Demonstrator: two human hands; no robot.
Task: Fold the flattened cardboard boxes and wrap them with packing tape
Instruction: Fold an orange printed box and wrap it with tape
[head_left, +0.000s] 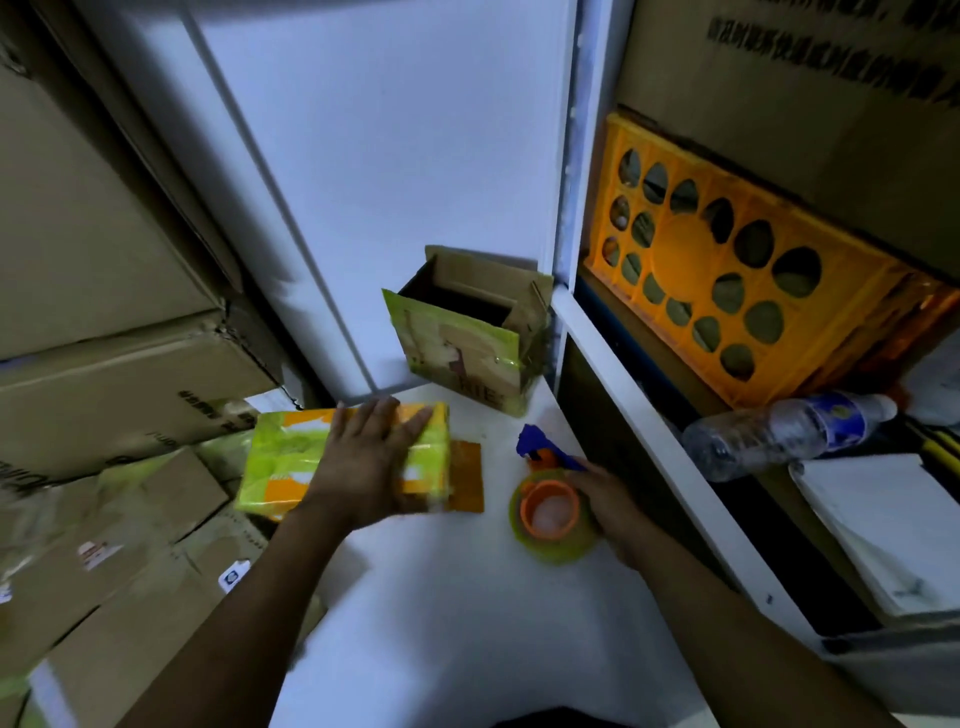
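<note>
My left hand (371, 460) flat, fingers straight, on the green-orange box (288, 457) at the white table (467, 597) edge, my right hand (610, 496) gripping the tape dispenser (548, 512) just beside, open-topped box (460, 338) behind

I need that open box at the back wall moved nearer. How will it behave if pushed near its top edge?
The open box stands and looks tall for its base, so a high push may tip it rather than slide it. Its top flaps are up and unsealed, so the walls will probably flex. Likely light, though its inside is too dark to check.
</note>
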